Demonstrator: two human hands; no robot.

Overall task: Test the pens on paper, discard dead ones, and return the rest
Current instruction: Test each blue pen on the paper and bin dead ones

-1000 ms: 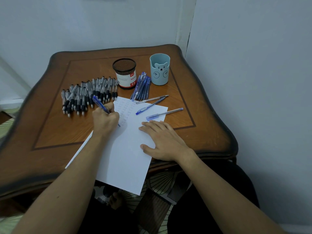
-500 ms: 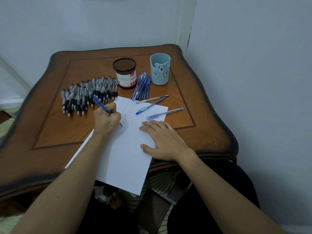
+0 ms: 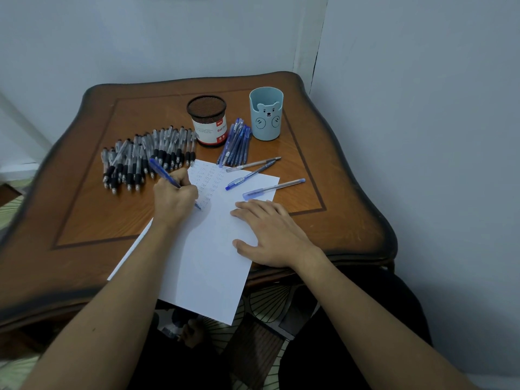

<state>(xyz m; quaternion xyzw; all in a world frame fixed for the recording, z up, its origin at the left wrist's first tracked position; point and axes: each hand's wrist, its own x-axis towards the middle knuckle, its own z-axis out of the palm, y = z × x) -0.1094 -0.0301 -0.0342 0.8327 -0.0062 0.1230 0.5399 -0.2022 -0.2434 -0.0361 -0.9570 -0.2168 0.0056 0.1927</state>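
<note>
Left hand (image 3: 174, 198) tests a blue pen (image 3: 164, 173) on the paper (image 3: 208, 263).
Its fingers (image 3: 184, 180) stay clamped on the pen, whose tip rests among scribbles at the paper's upper left, barely moved since a second ago. The right hand (image 3: 270, 232) still lies flat, fingers straight, on the paper's right side.

Left hand (image 3: 175, 199) and right hand (image 3: 271, 233) are bare; dark clothing (image 3: 365, 319) covers the lap.
</note>
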